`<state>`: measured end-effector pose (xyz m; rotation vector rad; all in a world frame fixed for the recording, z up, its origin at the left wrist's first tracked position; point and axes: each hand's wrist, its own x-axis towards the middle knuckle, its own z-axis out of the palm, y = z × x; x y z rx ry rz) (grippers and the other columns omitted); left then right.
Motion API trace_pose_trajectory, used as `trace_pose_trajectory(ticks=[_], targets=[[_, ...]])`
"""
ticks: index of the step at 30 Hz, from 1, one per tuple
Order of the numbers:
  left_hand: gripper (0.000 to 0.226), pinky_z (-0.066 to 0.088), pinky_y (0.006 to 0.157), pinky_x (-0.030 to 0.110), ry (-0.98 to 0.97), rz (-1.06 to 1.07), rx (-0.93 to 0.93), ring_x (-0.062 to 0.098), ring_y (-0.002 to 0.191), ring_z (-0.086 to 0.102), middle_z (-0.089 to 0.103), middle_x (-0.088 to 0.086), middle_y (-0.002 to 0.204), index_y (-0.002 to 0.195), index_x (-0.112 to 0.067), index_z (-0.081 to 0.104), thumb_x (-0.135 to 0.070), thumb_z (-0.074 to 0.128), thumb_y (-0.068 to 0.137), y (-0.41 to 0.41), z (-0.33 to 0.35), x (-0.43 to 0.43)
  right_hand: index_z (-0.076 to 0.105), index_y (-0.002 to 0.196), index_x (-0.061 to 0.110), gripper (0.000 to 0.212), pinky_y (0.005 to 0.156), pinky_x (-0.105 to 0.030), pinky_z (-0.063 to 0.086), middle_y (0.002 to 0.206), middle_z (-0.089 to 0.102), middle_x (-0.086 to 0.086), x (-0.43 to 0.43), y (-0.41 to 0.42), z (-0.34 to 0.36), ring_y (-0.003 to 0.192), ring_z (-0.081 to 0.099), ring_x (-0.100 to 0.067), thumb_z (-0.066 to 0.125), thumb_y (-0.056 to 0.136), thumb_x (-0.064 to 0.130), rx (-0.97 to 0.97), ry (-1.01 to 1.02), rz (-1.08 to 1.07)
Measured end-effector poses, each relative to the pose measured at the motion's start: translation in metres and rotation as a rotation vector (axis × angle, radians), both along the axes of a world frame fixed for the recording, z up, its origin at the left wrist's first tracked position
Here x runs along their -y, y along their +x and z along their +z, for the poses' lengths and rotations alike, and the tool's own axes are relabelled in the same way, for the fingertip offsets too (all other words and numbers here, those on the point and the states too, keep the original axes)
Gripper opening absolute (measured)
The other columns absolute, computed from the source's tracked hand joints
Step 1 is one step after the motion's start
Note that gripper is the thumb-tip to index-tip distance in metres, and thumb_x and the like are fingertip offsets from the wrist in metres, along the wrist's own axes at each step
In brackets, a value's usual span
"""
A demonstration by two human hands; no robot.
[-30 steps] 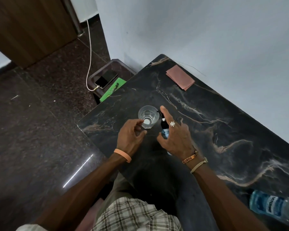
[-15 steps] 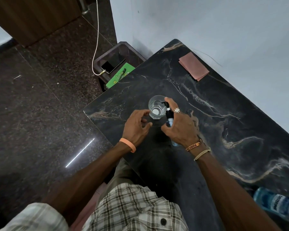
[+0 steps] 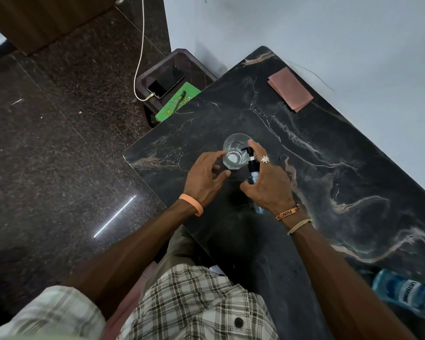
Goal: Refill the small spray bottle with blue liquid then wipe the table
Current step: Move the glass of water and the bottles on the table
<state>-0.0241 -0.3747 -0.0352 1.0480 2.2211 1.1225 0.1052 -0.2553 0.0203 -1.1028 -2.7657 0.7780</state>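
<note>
I see the small spray bottle [image 3: 252, 168] upright, black pump on; blue liquid bottle [image 3: 406, 293] lying sideways; pink cloth [image 3: 290, 89] folded, far corner.

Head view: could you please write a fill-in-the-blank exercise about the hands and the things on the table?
The right hand grips the small spray bottle, whose pump top is ___.
The left hand, fingers spread, holds ___.
The folded pink cloth lies close to the white ___.
The large blue bottle lies on its ___.
Missing: black; nothing; wall; side.

Glossy marble-look table [image 3: 329, 168] — clear glass tumbler [image 3: 236, 153].
</note>
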Motion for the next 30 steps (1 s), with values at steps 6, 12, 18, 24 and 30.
trace_pose_trajectory(ticks=[6,12,18,24,30], targets=[[0.060,0.051,0.075,0.016,0.001,0.031,0.003,0.005,0.089,0.058,0.054,-0.001,0.126,0.132,-0.023,0.052,-0.039,0.077,0.079,-0.004,-0.002,-0.008,0.023,0.145,0.034,0.090,0.063,-0.037,0.058,0.076,0.062,0.003,0.001,-0.002,-0.001,0.061,0.059,-0.017,0.070,0.069,0.027,0.031,0.043,0.035],[0.055,0.049,0.076,0.013,0.009,0.062,0.006,0.003,0.088,0.060,0.055,-0.003,0.123,0.127,-0.027,0.054,-0.046,0.075,0.080,-0.006,-0.003,-0.013,0.019,0.149,0.033,0.095,0.055,-0.030,0.053,0.070,0.058,0.006,0.001,0.000,-0.004,0.056,0.057,-0.015,0.070,0.069,0.022,0.020,0.014,-0.005],[0.050,0.057,0.079,0.027,0.020,0.087,0.037,0.007,0.089,0.063,0.057,-0.001,0.121,0.126,-0.025,0.056,-0.041,0.074,0.082,-0.006,-0.001,-0.014,0.017,0.153,0.031,0.100,0.052,-0.028,0.051,0.066,0.053,0.008,0.001,0.001,-0.002,0.051,0.050,-0.008,0.071,0.070,0.022,-0.007,0.021,-0.026],[0.050,0.058,0.079,0.028,0.026,0.097,0.069,0.009,0.089,0.064,0.058,0.000,0.121,0.125,-0.025,0.057,-0.038,0.077,0.081,-0.005,-0.001,-0.013,0.029,0.144,0.032,0.085,0.068,-0.029,0.037,0.076,0.064,0.006,0.000,-0.002,0.002,0.066,0.063,-0.019,0.069,0.070,0.032,0.098,0.184,0.001],[0.053,0.058,0.078,0.029,0.005,0.090,0.066,0.008,0.090,0.063,0.057,-0.001,0.122,0.128,-0.026,0.055,-0.038,0.077,0.081,-0.005,-0.001,-0.012,0.025,0.148,0.030,0.093,0.067,-0.028,0.035,0.069,0.059,0.009,0.001,-0.001,0.001,0.058,0.058,-0.016,0.070,0.067,0.027,0.063,0.187,-0.040]])
